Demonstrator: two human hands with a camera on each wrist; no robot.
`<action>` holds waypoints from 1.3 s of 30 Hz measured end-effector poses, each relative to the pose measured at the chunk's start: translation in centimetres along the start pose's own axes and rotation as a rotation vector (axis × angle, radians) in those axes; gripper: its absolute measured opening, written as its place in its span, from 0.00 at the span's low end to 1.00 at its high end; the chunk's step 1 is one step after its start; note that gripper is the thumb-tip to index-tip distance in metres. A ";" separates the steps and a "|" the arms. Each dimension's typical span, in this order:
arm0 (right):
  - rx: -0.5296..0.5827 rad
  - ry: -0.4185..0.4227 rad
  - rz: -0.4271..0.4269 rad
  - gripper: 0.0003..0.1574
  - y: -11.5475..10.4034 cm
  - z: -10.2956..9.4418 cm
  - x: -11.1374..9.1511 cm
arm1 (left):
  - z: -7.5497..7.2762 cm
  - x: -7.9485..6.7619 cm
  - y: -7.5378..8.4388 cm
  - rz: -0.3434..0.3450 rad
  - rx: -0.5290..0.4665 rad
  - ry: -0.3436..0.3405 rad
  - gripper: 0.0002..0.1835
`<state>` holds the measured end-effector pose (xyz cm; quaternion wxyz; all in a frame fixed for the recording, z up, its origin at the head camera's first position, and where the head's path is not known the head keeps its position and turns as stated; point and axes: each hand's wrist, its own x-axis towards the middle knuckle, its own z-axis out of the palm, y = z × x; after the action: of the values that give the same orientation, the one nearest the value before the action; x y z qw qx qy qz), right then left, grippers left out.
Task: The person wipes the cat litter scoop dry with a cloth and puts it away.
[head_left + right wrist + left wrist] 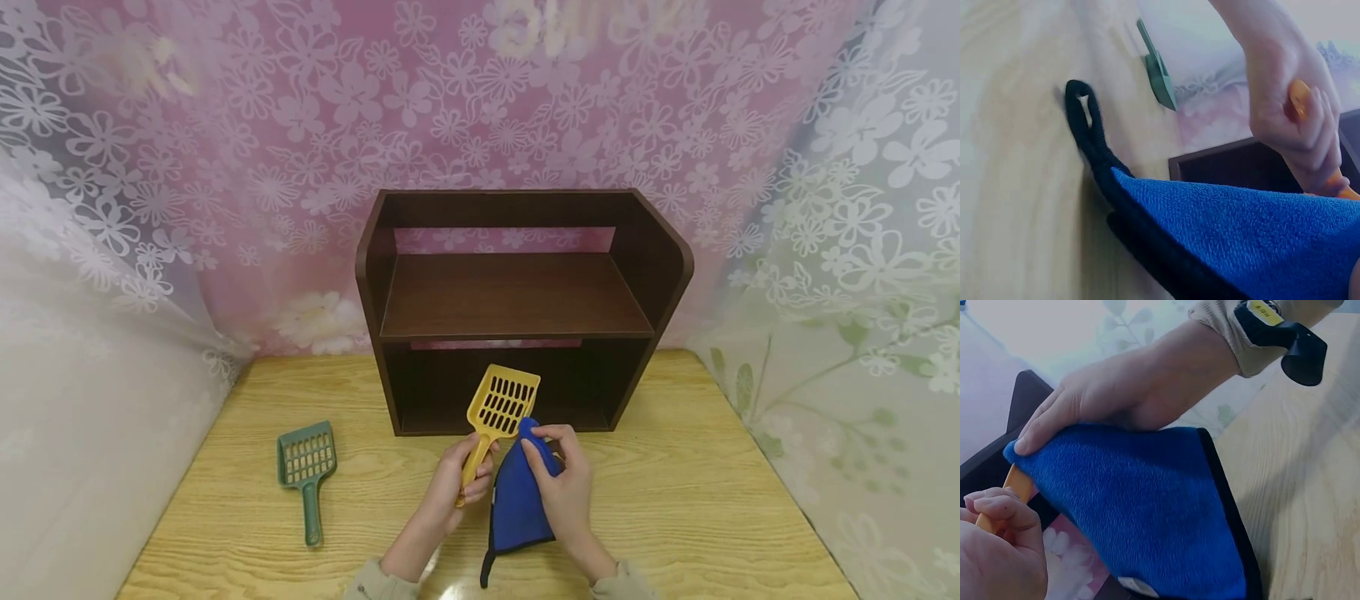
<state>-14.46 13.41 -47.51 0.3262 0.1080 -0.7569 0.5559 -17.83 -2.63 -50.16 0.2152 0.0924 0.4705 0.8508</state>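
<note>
My left hand (453, 479) grips the handle of a yellow slotted litter scoop (504, 402), its head tilted up in front of the shelf. A blue cloth (519, 500) with black edging hangs from my right hand (564, 483), pinched between thumb and fingers near the scoop's right edge. In the left wrist view the bunched corner of the cloth (1129, 500) meets the scoop (1019, 483). The right wrist view shows the black hanging loop at the corner of the cloth (1254, 231). A green litter scoop (306, 458) lies on the table to the left.
A dark brown two-tier shelf (517, 292) stands at the back of the wooden table (675, 517). Flowered curtains (480, 108) enclose the back and both sides.
</note>
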 end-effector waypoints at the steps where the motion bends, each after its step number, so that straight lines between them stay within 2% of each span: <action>1: -0.001 -0.002 -0.009 0.12 0.0 0.1 -0.2 | 0.1 0.0 0.0 0.002 -0.012 0.004 0.18; 6: -0.019 -0.014 -0.039 0.13 0.1 0.4 -0.5 | 0.4 0.1 -0.3 0.002 -0.029 0.030 0.17; 11: -0.020 0.005 -0.026 0.12 0.3 0.1 0.3 | 0.4 0.1 -0.3 -0.002 -0.022 0.047 0.17; 20: 0.031 0.072 0.032 0.12 0.9 -1.2 2.5 | 0.7 -0.5 0.0 -0.063 0.038 -0.038 0.18; 26: 0.144 0.149 0.074 0.14 3.8 -1.8 3.6 | 1.2 -0.8 -0.7 -0.102 0.079 -0.068 0.18; 30: 0.167 0.165 0.104 0.15 4.7 -1.8 3.6 | 1.3 -0.8 -1.1 -0.106 0.072 -0.032 0.18; 34: 0.142 0.168 0.110 0.14 4.3 -1.8 3.2 | 1.3 -0.6 -1.3 -0.101 0.071 -0.009 0.18; 39: 0.084 0.163 0.086 0.14 2.0 -1.9 3.2 | 1.3 -0.6 -1.3 -0.108 0.071 -0.009 0.18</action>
<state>-17.27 16.47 -46.81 0.3577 0.0434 -0.7079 0.6075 -16.43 -1.33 -50.54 0.2598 0.0784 0.5036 0.8202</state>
